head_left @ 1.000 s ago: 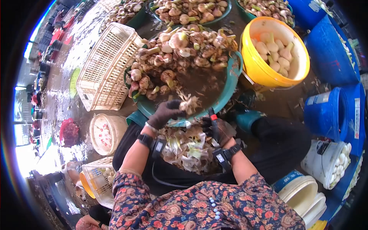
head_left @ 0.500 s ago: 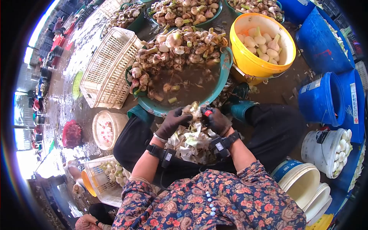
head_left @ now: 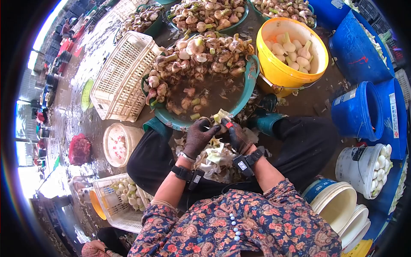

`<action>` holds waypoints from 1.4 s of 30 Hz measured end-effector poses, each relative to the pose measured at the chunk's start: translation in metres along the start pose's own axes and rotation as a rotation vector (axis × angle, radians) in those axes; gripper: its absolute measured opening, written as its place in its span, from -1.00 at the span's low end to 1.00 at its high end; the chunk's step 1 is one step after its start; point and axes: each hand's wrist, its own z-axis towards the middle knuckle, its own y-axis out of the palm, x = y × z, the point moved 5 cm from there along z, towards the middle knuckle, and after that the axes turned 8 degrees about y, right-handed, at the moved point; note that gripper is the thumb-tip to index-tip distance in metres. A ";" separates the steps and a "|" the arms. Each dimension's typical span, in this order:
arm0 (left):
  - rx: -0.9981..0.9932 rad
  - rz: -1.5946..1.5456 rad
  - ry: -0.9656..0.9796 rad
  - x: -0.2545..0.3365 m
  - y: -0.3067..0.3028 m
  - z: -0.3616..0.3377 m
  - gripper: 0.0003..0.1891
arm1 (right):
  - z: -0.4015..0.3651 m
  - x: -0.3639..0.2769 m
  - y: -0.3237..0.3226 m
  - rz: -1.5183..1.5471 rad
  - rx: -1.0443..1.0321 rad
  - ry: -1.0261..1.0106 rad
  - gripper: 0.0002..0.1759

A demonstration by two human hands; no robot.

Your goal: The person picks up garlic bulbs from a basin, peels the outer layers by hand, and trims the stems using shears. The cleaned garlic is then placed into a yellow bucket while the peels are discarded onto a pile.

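Note:
In dark gloves, my left hand [head_left: 199,136] and my right hand [head_left: 236,135] meet at the near rim of a teal basin [head_left: 251,85]. Between their closed fingers is a garlic bulb [head_left: 221,117] with pale, peeled-back skin. A red band is round a finger of my right hand. Unpeeled garlic [head_left: 201,55] is heaped in the basin's far part, above brown water. Below my hands, a pile of pale garlic skins [head_left: 214,158] lies between my legs. Peeled bulbs [head_left: 291,51] fill part of a yellow bucket [head_left: 284,77] beyond the basin.
White crates [head_left: 124,77] stand at the left, near a white bucket [head_left: 122,145]. At the right are blue buckets [head_left: 357,111], a white bucket of peeled garlic [head_left: 353,167] and stacked empty buckets [head_left: 336,201]. Another person's arm [head_left: 96,246] shows at the lower left.
Both hands have shifted slightly, with my left wrist turned more upright. The bulb's skin now spreads above the fingers. Pieces floating in the basin have moved a little.

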 end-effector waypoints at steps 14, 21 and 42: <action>0.009 -0.036 0.094 -0.007 0.008 0.000 -0.66 | -0.005 -0.006 0.002 -0.117 0.113 -0.013 -0.57; -0.177 0.033 0.061 -0.023 0.009 -0.011 -0.48 | -0.005 -0.022 -0.011 -1.004 0.331 -0.598 -0.71; -0.164 -0.021 -0.013 -0.026 0.014 -0.022 -0.50 | 0.034 0.026 -0.024 -0.666 0.009 -0.333 -0.37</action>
